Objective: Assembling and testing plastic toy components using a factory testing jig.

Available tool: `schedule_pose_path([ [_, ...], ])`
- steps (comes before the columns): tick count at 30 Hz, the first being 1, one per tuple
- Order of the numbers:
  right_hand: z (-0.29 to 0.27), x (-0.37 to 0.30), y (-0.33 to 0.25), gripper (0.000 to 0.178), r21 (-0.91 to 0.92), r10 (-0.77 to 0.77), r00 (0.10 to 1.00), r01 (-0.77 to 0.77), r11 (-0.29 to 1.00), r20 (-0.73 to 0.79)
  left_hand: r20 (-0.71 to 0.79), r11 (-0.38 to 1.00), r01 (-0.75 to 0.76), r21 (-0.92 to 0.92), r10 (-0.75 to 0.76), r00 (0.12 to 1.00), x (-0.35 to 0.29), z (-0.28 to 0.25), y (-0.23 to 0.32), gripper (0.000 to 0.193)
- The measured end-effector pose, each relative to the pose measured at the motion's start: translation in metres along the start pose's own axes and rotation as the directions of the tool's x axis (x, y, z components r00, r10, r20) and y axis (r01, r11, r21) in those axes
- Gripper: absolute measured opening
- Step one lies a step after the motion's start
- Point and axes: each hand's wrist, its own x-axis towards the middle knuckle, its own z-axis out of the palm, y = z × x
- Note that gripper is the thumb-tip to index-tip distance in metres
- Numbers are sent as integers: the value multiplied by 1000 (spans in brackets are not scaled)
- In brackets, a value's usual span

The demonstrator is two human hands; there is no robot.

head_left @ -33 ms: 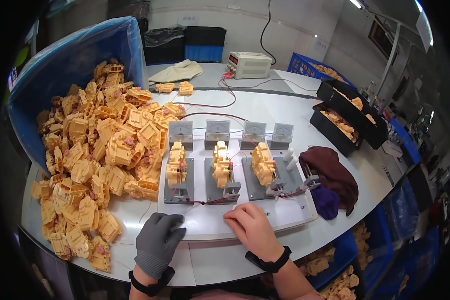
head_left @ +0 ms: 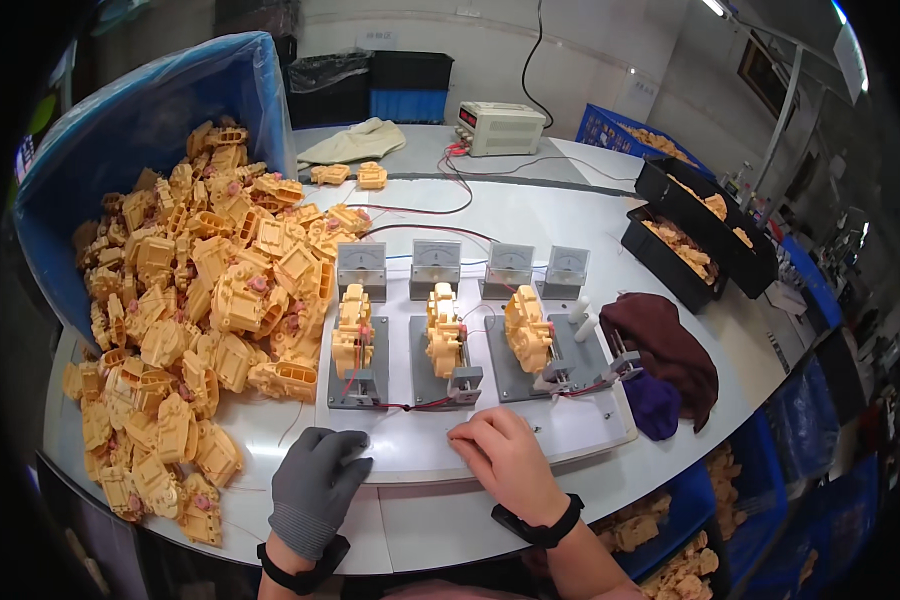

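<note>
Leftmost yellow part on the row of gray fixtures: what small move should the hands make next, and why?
Probably ease the gloved left hand forward to the yellow part: this hand appears empty and lies closer to it than the right hand does, just short of the gray fixture.

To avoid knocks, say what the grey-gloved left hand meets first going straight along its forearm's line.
The left hand would likely meet the leftmost grey, rectangular-based fixture, though hand height is unclear.

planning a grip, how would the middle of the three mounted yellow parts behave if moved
The middle yellow part looks like molded plastic, so probably stiff and fairly light. Its uneven outline suggests it would hardly roll.
</note>
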Motion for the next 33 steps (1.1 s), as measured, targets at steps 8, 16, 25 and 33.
schedule_pose_path([
  [8, -3, 2, -4, 10, -29, 18, 999, -16, 999, 36, 0, 1000, -14, 2, 14, 1000, 1, 2, -7, 26],
  [16, -2, 2, -5, 9, -37, 30, 999, -29, 999, 30, 9, 998, -11, -55, 12, 1000, 2, 2, -9, 26],
  [25, -2, 3, -5, 9, -28, 29, 999, -28, 999, 36, 0, 998, -25, -55, 25, 1000, 1, 1, -9, 26],
  [33, -4, 2, -6, 9, -20, 19, 999, -19, 1000, 34, -1, 996, -36, -79, 36, 999, 1, 1, -8, 26],
])
